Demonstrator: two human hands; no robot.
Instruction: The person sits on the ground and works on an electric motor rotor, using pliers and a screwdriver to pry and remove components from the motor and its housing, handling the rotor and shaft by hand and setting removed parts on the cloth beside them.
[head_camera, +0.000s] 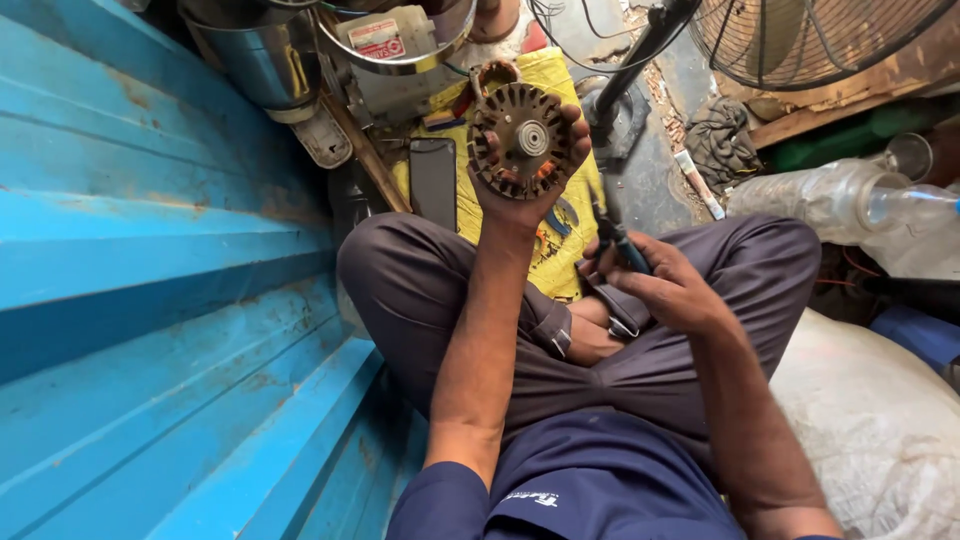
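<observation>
My left hand (522, 190) is raised in front of me and grips a round metal motor part (520, 140), a slotted disc with a pale hub at its centre and copper-coloured windings showing in its slots. My right hand (665, 285) rests lower, over my right knee, closed around a blue-handled pair of pliers (612, 228) whose dark jaws point up toward the motor part. I sit cross-legged in grey trousers.
A blue corrugated metal wall (150, 270) fills the left. A yellow cloth (560, 240) lies ahead with a dark phone (432, 182) on it. Steel pots (260, 60) stand behind, a fan cage (810, 40) top right, a white sack (880, 420) at right.
</observation>
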